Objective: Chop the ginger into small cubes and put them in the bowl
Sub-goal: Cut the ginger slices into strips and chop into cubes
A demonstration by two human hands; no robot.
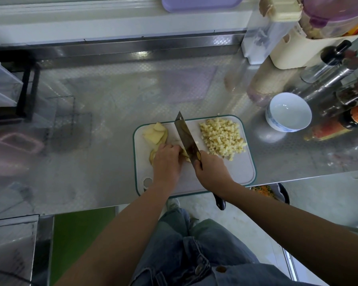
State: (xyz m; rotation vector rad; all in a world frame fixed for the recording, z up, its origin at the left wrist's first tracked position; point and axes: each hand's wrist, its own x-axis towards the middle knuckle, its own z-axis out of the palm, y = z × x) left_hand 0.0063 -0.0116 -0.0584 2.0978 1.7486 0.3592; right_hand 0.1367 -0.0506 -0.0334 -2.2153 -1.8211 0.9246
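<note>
A white cutting board (pixel 232 172) with a green rim lies on the steel counter. A heap of small ginger cubes (pixel 222 138) sits on its right side. Pale ginger slices (pixel 155 133) lie stacked at its upper left. My left hand (pixel 166 162) presses down on ginger pieces in the board's middle, mostly hiding them. My right hand (pixel 212 172) grips the handle of a cleaver (pixel 186 136), whose blade stands edge-down right beside my left fingers. A white bowl (pixel 287 111) with a blue pattern stands empty on the counter to the right of the board.
Bottles and jars (pixel 339 87) crowd the counter's right end behind the bowl, with a cream container (pixel 298 48) and a clear box farther back. A black rack (pixel 19 87) stands at the left. The counter's front edge runs just below the board.
</note>
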